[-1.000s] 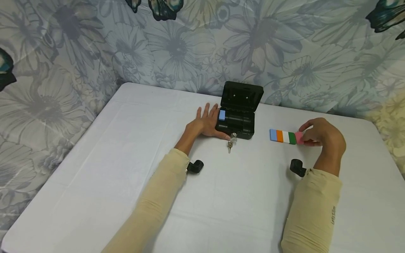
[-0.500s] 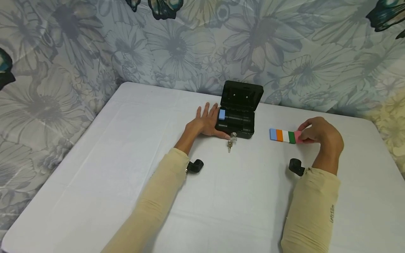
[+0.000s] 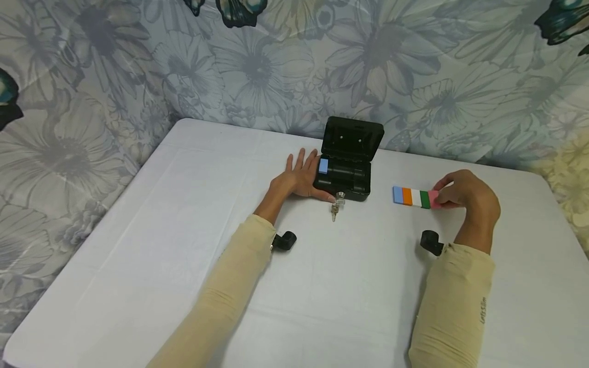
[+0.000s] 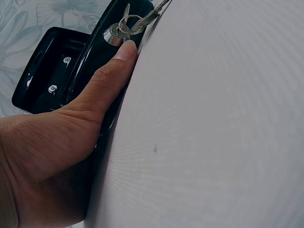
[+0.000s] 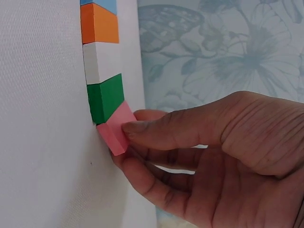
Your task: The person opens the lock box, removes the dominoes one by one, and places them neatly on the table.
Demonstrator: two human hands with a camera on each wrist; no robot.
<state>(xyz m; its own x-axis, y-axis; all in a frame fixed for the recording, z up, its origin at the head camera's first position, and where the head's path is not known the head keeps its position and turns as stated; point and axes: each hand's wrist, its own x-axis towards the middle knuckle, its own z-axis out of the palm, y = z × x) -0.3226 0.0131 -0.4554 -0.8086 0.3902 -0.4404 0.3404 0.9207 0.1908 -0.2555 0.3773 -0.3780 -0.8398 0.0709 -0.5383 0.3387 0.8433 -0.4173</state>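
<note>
At the right end of a row of coloured blocks, my right hand (image 3: 469, 194) pinches a pink block (image 5: 116, 129) between thumb and fingers. In the right wrist view the pink block is tilted against the green block (image 5: 105, 99). Beyond it run a white block (image 5: 102, 62), an orange block (image 5: 99, 23) and a light blue block (image 3: 398, 194). My left hand (image 3: 300, 180) rests with spread fingers along the left side of a black lidded box (image 3: 347, 176), its thumb along the front by the lock (image 4: 114, 34). The box's lid (image 3: 352, 138) stands raised.
Inside the box, at the left, lies another light blue block (image 3: 323, 166). Keys (image 3: 334, 210) on a ring hang from the lock. Everything sits on a white-covered table (image 3: 322, 286), with a flower-patterned cloth wall (image 3: 257, 71) behind it.
My right hand has shifted slightly left, its thumb now further over the pink block. The left hand and the box stay in place.
</note>
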